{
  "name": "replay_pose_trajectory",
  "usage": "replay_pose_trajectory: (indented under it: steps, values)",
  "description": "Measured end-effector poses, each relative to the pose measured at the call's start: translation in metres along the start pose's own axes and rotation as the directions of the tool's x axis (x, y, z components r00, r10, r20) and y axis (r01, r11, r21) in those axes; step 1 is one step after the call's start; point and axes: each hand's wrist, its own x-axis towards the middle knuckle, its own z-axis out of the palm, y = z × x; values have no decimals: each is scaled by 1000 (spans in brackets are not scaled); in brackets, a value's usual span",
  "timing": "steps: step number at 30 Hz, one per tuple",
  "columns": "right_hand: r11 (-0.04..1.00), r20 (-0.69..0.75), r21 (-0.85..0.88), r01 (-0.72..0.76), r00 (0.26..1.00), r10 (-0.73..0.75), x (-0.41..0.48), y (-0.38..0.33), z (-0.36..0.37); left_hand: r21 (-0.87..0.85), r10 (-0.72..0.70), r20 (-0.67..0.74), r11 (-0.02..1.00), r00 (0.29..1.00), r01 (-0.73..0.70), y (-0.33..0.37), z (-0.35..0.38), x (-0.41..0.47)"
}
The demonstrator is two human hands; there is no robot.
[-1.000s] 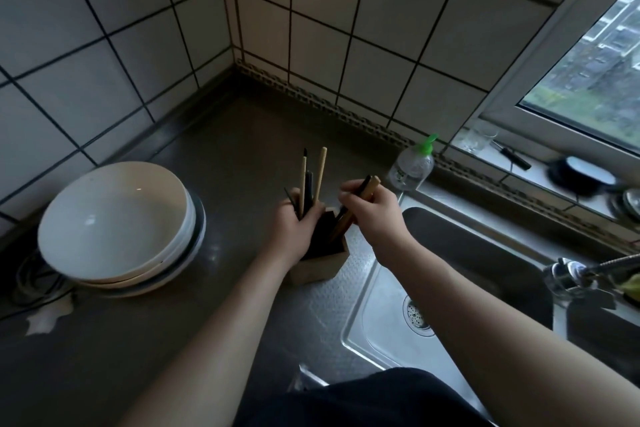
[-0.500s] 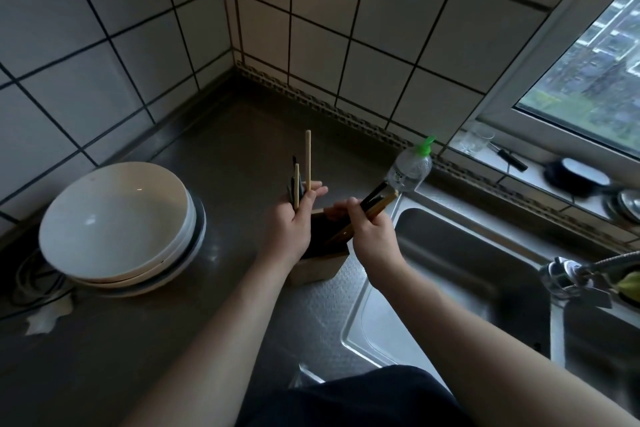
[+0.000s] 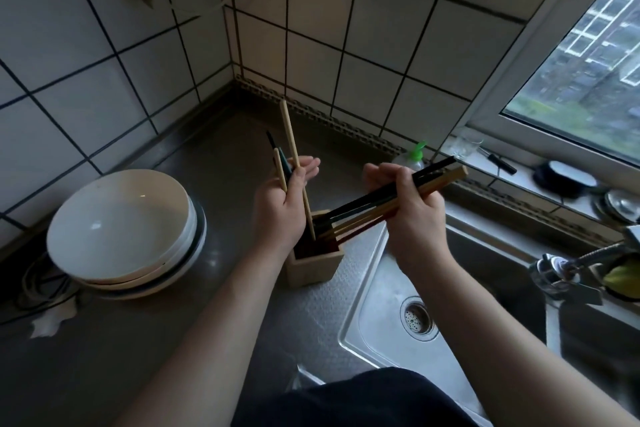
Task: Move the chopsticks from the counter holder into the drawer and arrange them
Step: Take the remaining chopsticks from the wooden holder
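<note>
Chopsticks: two bundles, both above the wooden holder (image 3: pixel 316 258) on the steel desk (image 3: pixel 207 163). Left hand (image 3: pixel 282 208), grip closed on a near-upright bundle (image 3: pixel 289 139), tips down at the holder. Right hand (image 3: pixel 410 208), grip closed on a slanted bundle (image 3: pixel 434 174), butts toward the window. Stacked bowls (image 3: pixel 121 232) left of holder; sink (image 3: pixel 450 305) right; green-capped bottle (image 3: pixel 414 156) behind.

Steel counter (image 3: pixel 214 163) runs into the tiled corner — dull grey, w/ a textured drainboard patch by the sink (image 3: pixel 388 315) set into its right side. On it: wooden holder (image 3: pixel 313 265) upright, just beside the sink's left rim; stack of white bowls (image 3: pixel 121 236) well to the left; crumpled white scrap (image 3: pixel 52 321) & dark cables (image 3: pixel 33 288) near the front-left of the bowls — green-capped bottle (image 3: pixel 414 158) toward the back.
</note>
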Motion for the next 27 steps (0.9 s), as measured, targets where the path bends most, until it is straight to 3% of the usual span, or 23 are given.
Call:
replay_pose_trajectory:
  steps: [6,16,23,27]
  values:
    - [977,-25,180,118,993,-115,-17,-35,-20,12,148,7,989,989,-148,44,3,-14]
    - [909,-116,243,339,940,-320,-77,-73,-91,-59,278,102,960,955,-273,86,50,-62]
    - [885,-277,132,447,874,-400,-160,-84,-169,-247,246,288,953,925,-177,83,120,-133]
    - [887,-360,-29,460,823,-439,-232,-86,-226,-243,221,466,963,857,-116,81,163,-201]
